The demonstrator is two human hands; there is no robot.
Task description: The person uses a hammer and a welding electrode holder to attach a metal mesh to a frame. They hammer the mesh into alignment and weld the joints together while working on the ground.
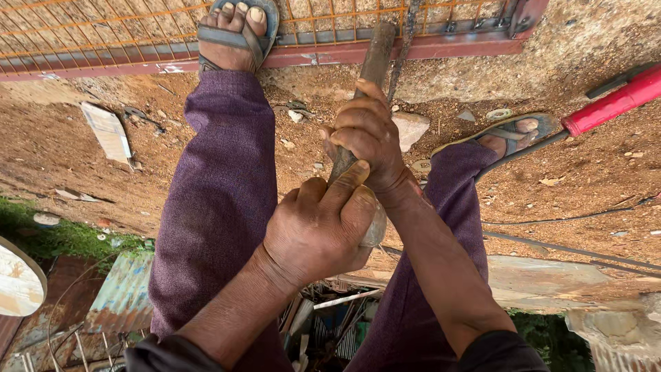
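Both my hands grip a thick, worn wooden handle (376, 58) that runs from my lap up toward a red metal frame with wire mesh (413, 47). My right hand (367, 141) holds the handle higher up, fingers wrapped around it. My left hand (321, 231) clasps the handle's lower end, thumb pointing up along it. My legs in purple trousers (220, 193) spread on either side. My left foot in a grey sandal (236, 31) presses on the frame's edge. My right foot (513, 134) rests on the dirt.
A red-handled tool (613, 103) lies at the right with a dark cable (571, 219) trailing across the reddish dirt. A stone (411, 129) sits by the handle. A flat paper scrap (108, 131) lies at the left. Corrugated sheet (120, 293) and scrap lie below.
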